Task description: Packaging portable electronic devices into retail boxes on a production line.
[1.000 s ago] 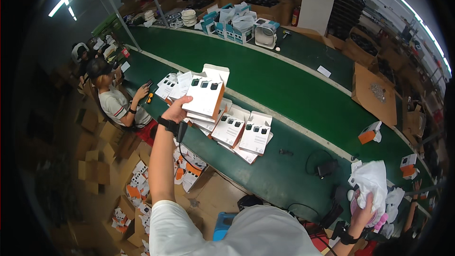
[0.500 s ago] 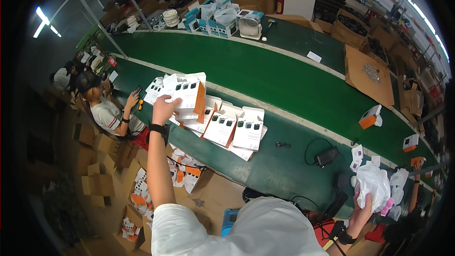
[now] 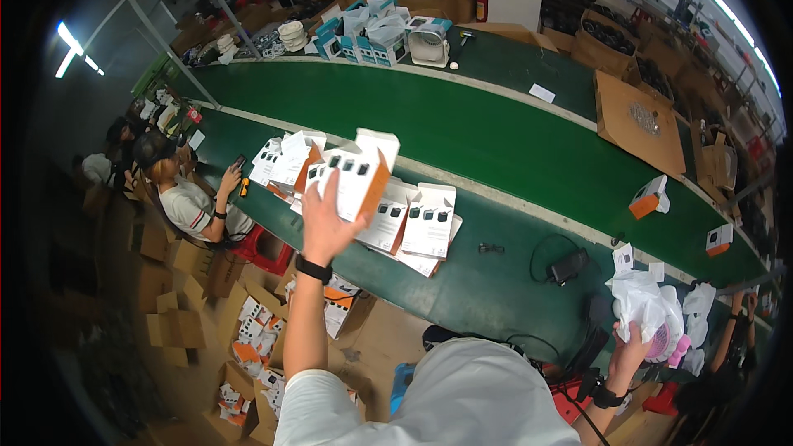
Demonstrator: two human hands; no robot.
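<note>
In front of me to the left, my left hand (image 3: pixel 326 219) grips an open white and orange carton (image 3: pixel 355 177), its top flap raised. Other cartons of the same kind (image 3: pixel 427 223) lie behind and beside it on the green bench. Far to the right, my right hand (image 3: pixel 629 353) is closed on a crumpled white plastic bag (image 3: pixel 640 299). Just beside the bag shows a pink round grille (image 3: pixel 661 342), partly covered; whether it is inside the bag I cannot tell.
A green conveyor belt (image 3: pixel 372 103) runs beyond the bench, carrying small cartons (image 3: pixel 648 198) at right. A black power adapter (image 3: pixel 567 267) and a small coiled cable (image 3: pixel 491 248) lie on the bench. A co-worker (image 3: pixel 190 198) sits at left. Filled cardboard boxes (image 3: pixel 256 330) stand on the floor.
My left hand has moved right with the carton, lifting it off the stack and tilting it. My right hand has lowered slightly, and more of the pink grille shows beside the bag.
</note>
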